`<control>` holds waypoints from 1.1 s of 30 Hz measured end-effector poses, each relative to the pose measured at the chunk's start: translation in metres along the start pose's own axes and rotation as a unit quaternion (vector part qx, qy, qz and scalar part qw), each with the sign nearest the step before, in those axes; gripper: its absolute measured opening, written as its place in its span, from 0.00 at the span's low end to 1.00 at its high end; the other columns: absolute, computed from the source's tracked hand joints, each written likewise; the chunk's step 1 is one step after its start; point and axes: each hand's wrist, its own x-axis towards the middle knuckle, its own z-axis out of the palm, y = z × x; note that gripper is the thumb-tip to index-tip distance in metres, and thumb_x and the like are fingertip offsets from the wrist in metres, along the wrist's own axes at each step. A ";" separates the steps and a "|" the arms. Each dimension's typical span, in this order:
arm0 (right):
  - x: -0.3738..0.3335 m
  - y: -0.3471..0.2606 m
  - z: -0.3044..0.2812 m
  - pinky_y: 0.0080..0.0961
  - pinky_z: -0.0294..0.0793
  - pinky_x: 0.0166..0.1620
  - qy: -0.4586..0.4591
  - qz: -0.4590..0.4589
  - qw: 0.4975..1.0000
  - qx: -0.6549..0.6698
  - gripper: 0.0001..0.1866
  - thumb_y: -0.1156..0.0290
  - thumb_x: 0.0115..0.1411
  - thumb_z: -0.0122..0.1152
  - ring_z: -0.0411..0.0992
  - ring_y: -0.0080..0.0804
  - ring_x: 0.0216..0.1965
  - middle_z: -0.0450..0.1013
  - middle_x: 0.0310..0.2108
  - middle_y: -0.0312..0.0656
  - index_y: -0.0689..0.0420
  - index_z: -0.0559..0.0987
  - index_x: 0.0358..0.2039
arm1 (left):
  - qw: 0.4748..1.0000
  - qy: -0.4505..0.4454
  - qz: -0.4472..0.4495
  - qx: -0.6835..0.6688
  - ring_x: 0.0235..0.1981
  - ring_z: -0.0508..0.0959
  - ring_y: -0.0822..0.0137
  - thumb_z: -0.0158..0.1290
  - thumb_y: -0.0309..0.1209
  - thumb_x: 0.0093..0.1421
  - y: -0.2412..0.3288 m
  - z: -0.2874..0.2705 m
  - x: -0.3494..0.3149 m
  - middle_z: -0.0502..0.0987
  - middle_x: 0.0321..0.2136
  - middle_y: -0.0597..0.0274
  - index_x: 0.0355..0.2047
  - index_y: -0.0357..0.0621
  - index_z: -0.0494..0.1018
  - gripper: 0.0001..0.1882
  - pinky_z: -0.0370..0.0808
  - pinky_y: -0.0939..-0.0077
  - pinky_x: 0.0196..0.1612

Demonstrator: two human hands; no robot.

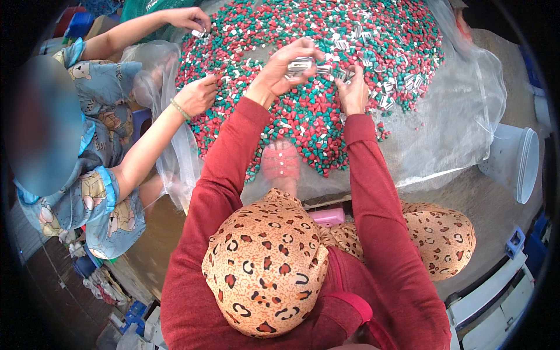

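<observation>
A broad heap of small red, green and white pieces [315,137], many of them cone-shaped, spreads in front of me. My left hand [283,70] is over the middle of the heap, its fingers curled around a bundle of white-and-grey strips [300,65]. Just to its right, my right hand [353,92] points its fingertips down at the heap, thumb and fingers drawn together. Whatever lies between those fingertips is too small to make out. More striped white pieces [413,83] lie on the heap right of my right hand.
At the left, another person in a blue patterned outfit reaches over the heap with one hand [189,20] and the other [199,95]. A translucent sheet [434,149] lies under the heap. A white bucket [513,163] leans at the right. My foot in a pink sandal [280,161] touches the heap's near edge.
</observation>
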 end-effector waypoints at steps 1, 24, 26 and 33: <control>-0.005 0.002 -0.002 0.38 0.71 0.37 -0.025 -0.005 1.000 -0.002 0.23 0.69 0.47 0.64 0.74 0.47 0.33 0.76 0.28 0.49 0.53 0.70 0.45 | 0.997 0.018 -0.026 0.073 0.17 0.68 0.77 0.51 0.34 0.58 -0.001 0.004 0.004 0.73 0.29 0.61 0.35 0.43 0.69 0.09 0.63 0.89 0.14; -0.013 -0.033 -0.067 0.33 0.75 0.44 -0.146 0.190 0.670 0.703 0.14 0.68 0.59 0.49 0.70 0.35 0.45 0.68 0.46 0.44 0.61 0.69 0.43 | 0.966 0.129 -0.053 -0.218 0.32 0.79 0.61 0.49 0.42 0.57 -0.083 -0.009 -0.034 0.78 0.31 0.57 0.41 0.42 0.72 0.18 0.77 0.74 0.24; -0.014 -0.048 -0.063 0.28 0.73 0.43 -0.220 0.159 0.730 0.627 0.16 0.65 0.61 0.47 0.73 0.33 0.38 0.74 0.36 0.43 0.62 0.71 0.45 | 0.939 0.106 -0.132 -0.301 0.37 0.78 0.57 0.43 0.57 0.58 -0.089 0.004 -0.037 0.76 0.39 0.56 0.48 0.44 0.67 0.30 0.77 0.58 0.38; -0.045 -0.083 -0.052 0.22 0.71 0.40 -0.252 -0.125 0.917 0.284 0.21 0.70 0.60 0.52 0.74 0.24 0.35 0.76 0.34 0.43 0.58 0.68 0.54 | 0.930 0.144 -0.095 -0.324 0.37 0.77 0.61 0.35 0.58 0.60 -0.091 0.010 -0.039 0.76 0.38 0.58 0.42 0.51 0.70 0.28 0.77 0.59 0.38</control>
